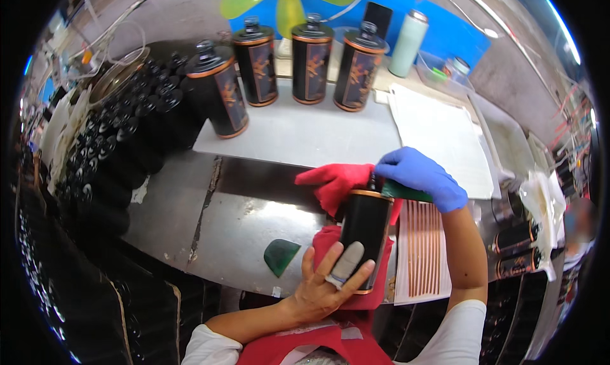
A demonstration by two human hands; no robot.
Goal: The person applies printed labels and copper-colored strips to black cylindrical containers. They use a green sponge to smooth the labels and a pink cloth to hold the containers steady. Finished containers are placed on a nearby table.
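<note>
My left hand (330,270) is bare except for a pale finger cot on one finger. It is wrapped round the lower part of a black bottle (365,228) with copper-coloured bands at shoulder and base. The bottle lies tilted over a red padded rest (327,241), with a red rubber glove (337,182) behind it. At the bottle's neck is my right hand (422,174) in a blue glove, its fingers closed over a flat green scraper (406,192) that is partly hidden. Another green scraper (281,257) lies on the metal table to the left.
Several labelled black bottles (312,63) stand on a grey board (298,127) at the back. A white sheet with copper strips (422,250) lies right. Many dark bottles (127,130) crowd the left. A fan (289,3), pale green flask (408,44) and white paper (438,136) sit farther back.
</note>
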